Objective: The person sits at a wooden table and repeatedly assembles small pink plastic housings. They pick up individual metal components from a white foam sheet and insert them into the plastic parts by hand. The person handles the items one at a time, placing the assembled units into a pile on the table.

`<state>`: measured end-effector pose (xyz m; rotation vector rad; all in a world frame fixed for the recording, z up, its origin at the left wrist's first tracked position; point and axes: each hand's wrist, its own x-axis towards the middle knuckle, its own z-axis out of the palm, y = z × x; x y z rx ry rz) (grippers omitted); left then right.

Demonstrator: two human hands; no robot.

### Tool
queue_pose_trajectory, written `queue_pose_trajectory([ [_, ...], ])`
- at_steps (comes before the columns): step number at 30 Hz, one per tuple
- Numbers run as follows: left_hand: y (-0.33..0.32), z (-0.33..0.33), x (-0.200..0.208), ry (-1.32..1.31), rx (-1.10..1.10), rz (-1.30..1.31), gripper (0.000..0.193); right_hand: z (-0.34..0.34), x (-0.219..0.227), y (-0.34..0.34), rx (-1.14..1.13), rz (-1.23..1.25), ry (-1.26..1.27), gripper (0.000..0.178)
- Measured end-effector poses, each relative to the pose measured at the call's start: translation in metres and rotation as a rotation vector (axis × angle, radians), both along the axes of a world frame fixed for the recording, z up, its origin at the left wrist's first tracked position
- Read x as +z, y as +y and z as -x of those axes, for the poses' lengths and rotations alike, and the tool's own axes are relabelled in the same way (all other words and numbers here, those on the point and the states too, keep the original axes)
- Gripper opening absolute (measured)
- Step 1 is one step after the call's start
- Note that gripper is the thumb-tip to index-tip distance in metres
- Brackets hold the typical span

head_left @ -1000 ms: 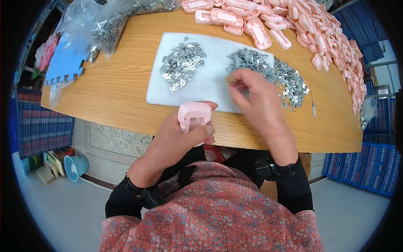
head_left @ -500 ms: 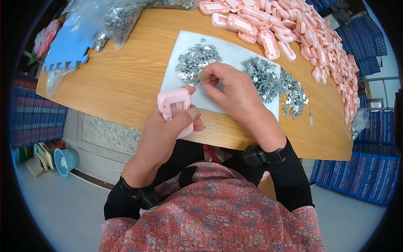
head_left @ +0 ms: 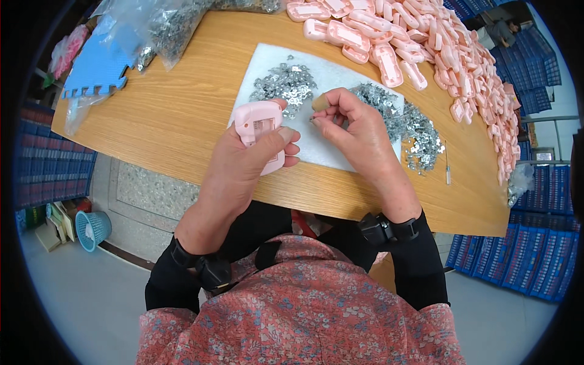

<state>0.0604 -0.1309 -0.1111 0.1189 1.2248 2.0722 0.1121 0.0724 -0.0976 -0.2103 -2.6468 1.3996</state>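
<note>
My left hand (head_left: 234,159) grips a pale pink plastic casing (head_left: 248,117), its recessed inner side with a rectangular slot facing up and my thumb lying across it. To its right, my right hand (head_left: 360,131) is closed in a pinch over a white foam sheet (head_left: 331,72). A tiny metal piece (head_left: 312,120) shows at the thumb and finger tips; its exact shape is too small to tell. A tan wrap (head_left: 320,102) covers one fingertip. Just beyond my left hand lies a heap of small silvery metal pieces (head_left: 281,84); another metal heap (head_left: 423,139) spreads beside my right hand.
Many pink casings (head_left: 389,64) are piled along the far right of the wooden table (head_left: 164,131). A thin screwdriver-like tool (head_left: 448,169) lies right of the metal pieces. Clear bags (head_left: 173,33) of metal parts and a blue foam mat (head_left: 97,64) occupy the far left.
My right hand has drawn back to the right from the left metal heap, with a tiny piece at its fingertips. My left hand has moved up with the casing, nearer that heap.
</note>
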Motion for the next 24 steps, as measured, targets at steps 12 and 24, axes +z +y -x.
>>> queue_pose_trajectory([
  [12, 0.012, 0.002, 0.006, 0.038, -0.001, 0.013, 0.050, -0.001, 0.000, 0.005, -0.030, 0.177, 0.017, 0.019],
  [24, 0.014, -0.001, 0.007, -0.038, -0.093, -0.043, 0.053, -0.018, 0.040, -0.011, 0.162, -0.264, 0.136, 0.027],
])
